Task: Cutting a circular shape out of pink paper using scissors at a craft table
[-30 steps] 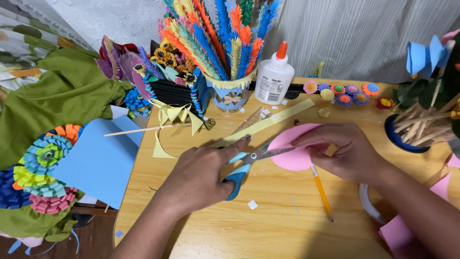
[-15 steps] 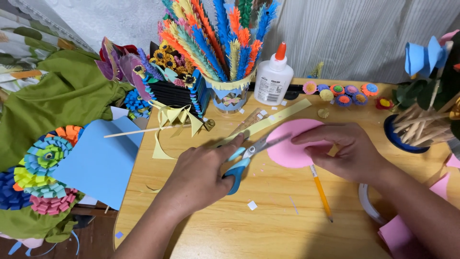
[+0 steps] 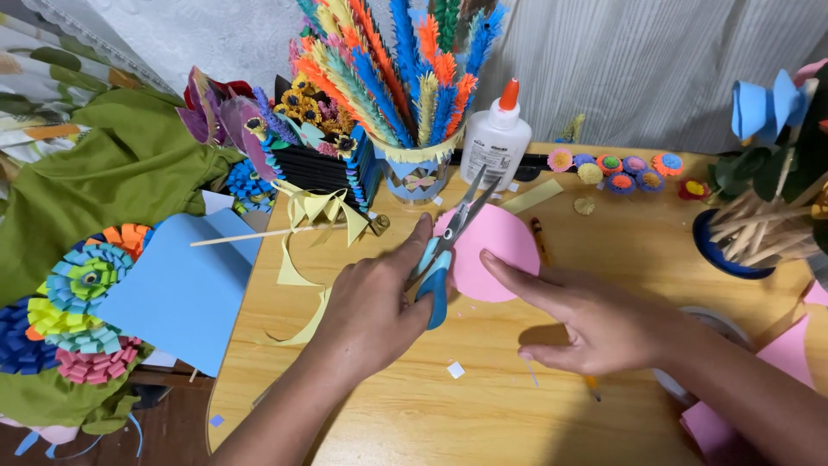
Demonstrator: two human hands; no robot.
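Left hand [image 3: 371, 311] gripping blue scissors [image 3: 444, 259], blades spreading at the pink paper circle [image 3: 492, 250] edge, right hand [image 3: 595, 319] pressing it flat mid-bench, fingers spread, bare bench [image 3: 483, 414] lying open nearer the front edge, glue bottle [image 3: 496, 138] standing behind

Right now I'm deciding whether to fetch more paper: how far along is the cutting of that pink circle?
Done: the pink paper circle looks fully rounded, and yellow offcuts lie on the table. In hand: the left hand holds the blue-handled scissors, blades open at the circle's edge, while the right hand pins it flat. Left: no cut into the circle shows yet.
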